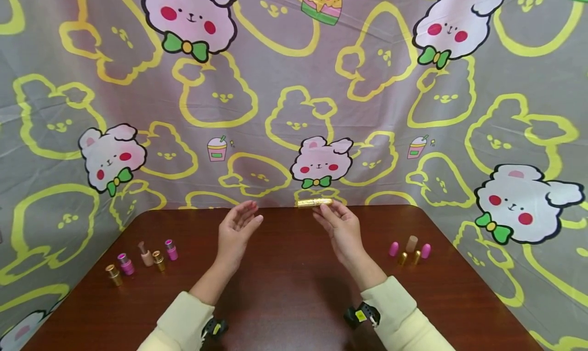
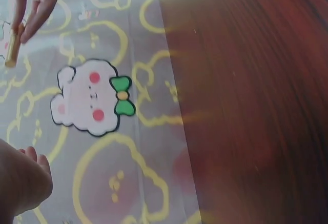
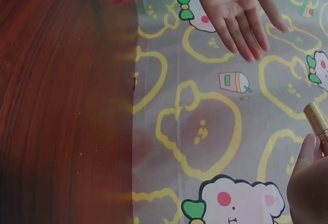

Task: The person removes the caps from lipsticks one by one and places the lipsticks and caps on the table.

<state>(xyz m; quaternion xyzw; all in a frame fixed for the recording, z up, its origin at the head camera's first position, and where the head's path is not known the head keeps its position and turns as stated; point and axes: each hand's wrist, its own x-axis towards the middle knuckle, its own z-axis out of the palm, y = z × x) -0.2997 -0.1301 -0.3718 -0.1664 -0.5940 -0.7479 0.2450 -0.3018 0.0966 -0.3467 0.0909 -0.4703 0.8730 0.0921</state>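
Note:
Raised over the far half of the table, my right hand (image 1: 342,233) pinches a shiny gold lipstick tube (image 1: 314,202) between thumb and fingers. The tube lies nearly level and points toward the left. Its gold end (image 3: 313,115) also shows at the edge of the right wrist view. To its left my left hand (image 1: 236,233) hovers with nothing in it. Its fingers are loosely bent and apart from the thumb, the palm turned toward the tube. In the right wrist view, that left hand (image 3: 238,14) shows fairly straight, spread fingers.
Several uncapped lipsticks, such as a pink one (image 1: 125,264) and a gold one (image 1: 114,274), stand on the left of the brown table (image 1: 285,300). Pink caps (image 1: 426,251), gold caps (image 1: 402,259) and a beige cap (image 1: 412,244) stand on the right. A patterned cloth (image 1: 257,136) hangs behind.

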